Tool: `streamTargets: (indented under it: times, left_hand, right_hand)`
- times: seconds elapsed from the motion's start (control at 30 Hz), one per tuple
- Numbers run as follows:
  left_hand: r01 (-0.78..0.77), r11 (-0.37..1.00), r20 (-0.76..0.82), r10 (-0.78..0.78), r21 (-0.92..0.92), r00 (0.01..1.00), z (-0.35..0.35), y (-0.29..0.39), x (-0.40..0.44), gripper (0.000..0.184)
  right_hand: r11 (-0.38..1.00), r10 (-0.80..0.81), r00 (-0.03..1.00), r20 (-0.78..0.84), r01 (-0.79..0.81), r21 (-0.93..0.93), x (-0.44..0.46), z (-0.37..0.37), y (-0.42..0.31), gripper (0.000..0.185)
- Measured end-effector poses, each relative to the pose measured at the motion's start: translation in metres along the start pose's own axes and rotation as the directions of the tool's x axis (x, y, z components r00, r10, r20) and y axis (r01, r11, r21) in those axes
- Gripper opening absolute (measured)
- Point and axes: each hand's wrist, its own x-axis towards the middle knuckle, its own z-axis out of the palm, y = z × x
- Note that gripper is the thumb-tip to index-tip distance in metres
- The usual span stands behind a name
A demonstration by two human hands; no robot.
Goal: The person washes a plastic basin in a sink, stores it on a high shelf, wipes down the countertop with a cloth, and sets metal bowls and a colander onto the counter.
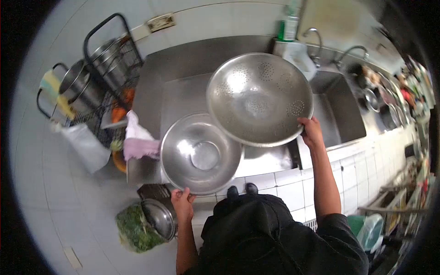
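Observation:
A large steel colander [256, 98] with clusters of small holes is held at its lower right rim by my right hand [312, 132]. Lower and to the left, my left hand [183, 205] grips the near rim of a smaller plain steel bowl [204, 156]. Both vessels face up and look empty. The colander's edge overlaps the bowl's upper right rim in this view; whether they touch is unclear. Behind them is a wide steel sink [183, 96], partly hidden by both.
Pots [82, 87] stand on a wire rack at left, with a pink cloth [141, 147] beside the sink. Bagged greens [137, 229] and a metal bowl [159, 220] are low at left. At right are a second sink [341, 110], faucets and dishes. A green bottle [288, 28] stands behind.

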Motion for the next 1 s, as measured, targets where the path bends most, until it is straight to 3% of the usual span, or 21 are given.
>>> streamTargets:
  times: [0.07, 0.1, 0.13, 0.2, 0.23, 0.3, 0.37, 0.47, 0.57, 0.6, 0.7, 0.77, 0.83, 0.87, 0.9, 0.93, 0.97, 1.0]
  left_hand:
    - [-0.236, 0.894, -0.124, 0.302, 0.380, 0.945, 0.014, -0.023, 0.026, 0.041]
    - [-0.327, 0.766, -0.136, 0.470, 0.554, 0.872, 0.034, -0.016, 0.026, 0.046]
    - [-0.334, 0.531, -0.062, 0.595, 0.778, 0.802, 0.047, -0.005, 0.017, 0.058]
    - [-0.326, 0.864, 0.190, 0.271, 0.383, 0.943, 0.103, 0.039, -0.015, 0.058]
    - [-0.205, 0.961, 0.356, 0.130, 0.184, 0.925, 0.130, 0.055, -0.030, 0.058]
    - [0.117, 0.989, 0.647, -0.150, 0.093, 0.748, 0.193, 0.075, -0.055, 0.052]
    - [0.270, 0.945, 0.739, -0.315, 0.185, 0.596, 0.252, 0.076, -0.064, 0.042]
    - [-0.017, 0.972, 0.673, -0.150, 0.236, 0.724, 0.305, 0.038, -0.053, 0.030]
    - [-0.253, 0.953, 0.543, 0.125, 0.168, 0.830, 0.348, 0.016, -0.064, 0.023]
    - [-0.352, 0.929, 0.499, 0.252, 0.116, 0.829, 0.364, 0.015, -0.077, 0.024]
    - [-0.575, 0.803, 0.417, 0.476, 0.153, 0.775, 0.396, -0.001, -0.080, 0.022]
    - [-0.557, 0.817, 0.364, 0.479, 0.148, 0.799, 0.411, 0.002, -0.084, 0.021]
    - [-0.581, 0.804, 0.312, 0.524, 0.126, 0.793, 0.415, 0.007, -0.089, 0.020]
    - [-0.533, 0.839, 0.308, 0.482, 0.106, 0.820, 0.413, 0.011, -0.095, 0.021]
    - [-0.510, 0.855, 0.275, 0.469, 0.099, 0.839, 0.408, 0.009, -0.096, 0.022]
    - [-0.490, 0.867, 0.241, 0.459, 0.089, 0.855, 0.402, 0.006, -0.095, 0.023]
    - [-0.475, 0.877, 0.201, 0.454, 0.072, 0.868, 0.396, 0.005, -0.095, 0.023]
    - [-0.416, 0.908, 0.161, 0.405, 0.043, 0.900, 0.389, 0.006, -0.100, 0.024]
  right_hand:
    - [1.000, -0.019, 1.000, -0.023, 0.020, 0.019, -0.028, -0.035, -0.016, 0.033]
    - [0.999, -0.043, 0.999, -0.022, 0.044, 0.032, -0.039, -0.050, -0.022, 0.033]
    - [0.997, -0.068, 0.998, -0.016, 0.069, 0.046, -0.050, -0.062, -0.027, 0.034]
    - [0.992, -0.111, 0.994, -0.018, 0.112, 0.057, -0.065, -0.079, -0.037, 0.035]
    - [0.990, -0.123, 0.992, -0.010, 0.124, 0.064, -0.072, -0.084, -0.040, 0.036]
    - [0.988, -0.145, 0.989, -0.002, 0.145, 0.053, -0.076, -0.093, -0.045, 0.038]
    - [0.984, -0.173, 0.985, 0.026, 0.172, 0.035, -0.073, -0.107, -0.048, 0.039]
    - [0.964, -0.260, 0.966, -0.008, 0.259, -0.065, -0.049, -0.130, -0.056, 0.043]
    - [0.956, -0.113, 0.993, 0.031, 0.117, -0.270, -0.017, -0.168, -0.077, 0.050]
    - [0.941, 0.009, 0.998, 0.060, 0.012, -0.339, -0.004, -0.181, -0.086, 0.056]
    - [0.911, 0.127, 0.988, 0.093, -0.079, -0.404, 0.014, -0.205, -0.114, 0.057]
    - [0.947, 0.086, 0.983, 0.160, -0.031, -0.320, 0.050, -0.239, -0.110, 0.048]
    - [0.892, 0.001, 0.991, 0.135, 0.060, -0.448, 0.097, -0.270, -0.092, 0.046]
    - [0.363, -0.135, 0.991, 0.022, 0.070, -0.929, 0.098, -0.268, -0.092, 0.047]
    - [-0.331, -0.332, 0.941, 0.057, -0.059, -0.942, 0.097, -0.263, -0.091, 0.049]
    - [-0.129, -0.415, 0.895, 0.161, 0.118, -0.985, 0.122, -0.281, -0.078, 0.059]
    - [0.168, -0.507, 0.848, 0.155, 0.274, -0.947, 0.141, -0.286, -0.068, 0.056]
    - [0.254, -0.404, 0.906, 0.129, 0.246, -0.935, 0.141, -0.270, -0.078, 0.052]
